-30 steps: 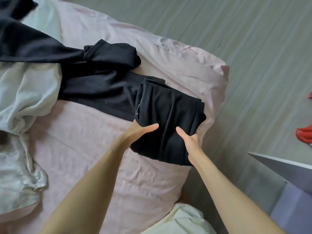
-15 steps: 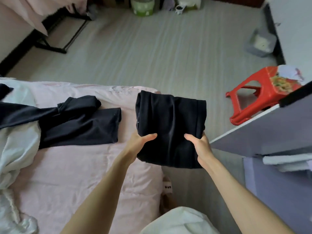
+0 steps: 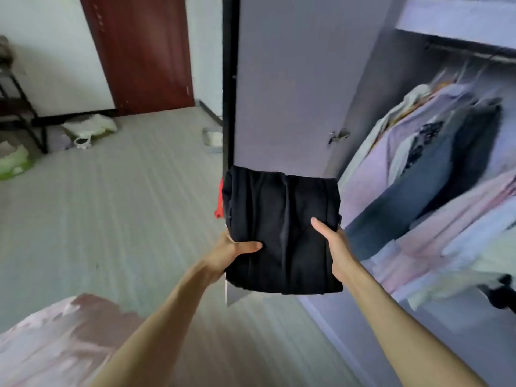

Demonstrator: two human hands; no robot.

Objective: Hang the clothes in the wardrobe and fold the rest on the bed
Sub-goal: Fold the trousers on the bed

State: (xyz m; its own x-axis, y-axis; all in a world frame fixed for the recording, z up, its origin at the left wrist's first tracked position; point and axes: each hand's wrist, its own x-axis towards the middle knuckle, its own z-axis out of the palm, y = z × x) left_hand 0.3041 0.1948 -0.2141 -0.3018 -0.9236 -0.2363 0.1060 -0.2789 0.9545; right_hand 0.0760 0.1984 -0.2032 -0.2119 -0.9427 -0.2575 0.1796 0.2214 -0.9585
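Folded black garment [image 3: 282, 233] carried in front of the open wardrobe [image 3: 405, 129].
Left hand [image 3: 231, 251] and right hand [image 3: 333, 245] each grasp one side, thumbs on top; the garment is held in the air above the floor [image 3: 111, 205], clear of the bed [image 3: 55, 344].

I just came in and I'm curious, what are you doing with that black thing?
A person is carrying a folded black garment, gripping it with the left hand and the right hand, thumbs on top. It is off the bed and held up in front of the open wardrobe, where other clothes hang on a rail. It has not been put away yet.
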